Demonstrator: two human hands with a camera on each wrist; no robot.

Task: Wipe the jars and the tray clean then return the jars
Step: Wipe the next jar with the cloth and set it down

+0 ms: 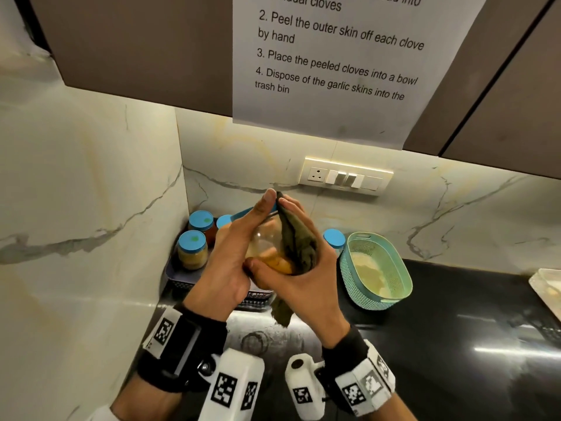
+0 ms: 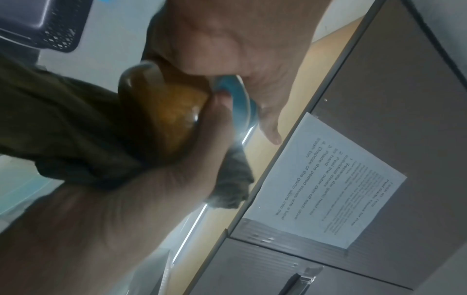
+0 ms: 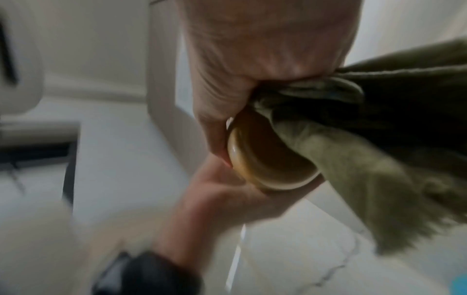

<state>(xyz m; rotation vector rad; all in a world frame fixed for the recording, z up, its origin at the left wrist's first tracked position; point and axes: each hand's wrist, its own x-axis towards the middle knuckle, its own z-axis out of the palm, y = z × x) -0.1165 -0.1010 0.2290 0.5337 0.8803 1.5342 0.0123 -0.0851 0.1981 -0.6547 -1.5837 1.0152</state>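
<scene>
A glass jar point(image 1: 267, 243) with a blue lid point(image 2: 237, 103) and yellow-orange contents is tilted in the air above the counter corner. My left hand point(image 1: 239, 247) grips it by the lid end and side. My right hand point(image 1: 309, 268) presses an olive-green cloth point(image 1: 299, 241) around the jar's other side, thumb under the base point(image 3: 265, 159). The cloth's tail hangs down below my hands. Behind my hands, a dark perforated tray point(image 1: 179, 284) in the corner holds three blue-lidded jars point(image 1: 192, 249). Another blue-lidded jar point(image 1: 334, 238) stands to the right of the tray.
A teal perforated basket point(image 1: 349, 275) with pale contents stands on the black counter right of the jars. A white container point(image 1: 546, 284) shows at the right edge. Marble walls close the corner, with a socket panel point(image 1: 346, 176) behind. Cabinets with a taped paper sheet point(image 1: 334, 71) hang overhead.
</scene>
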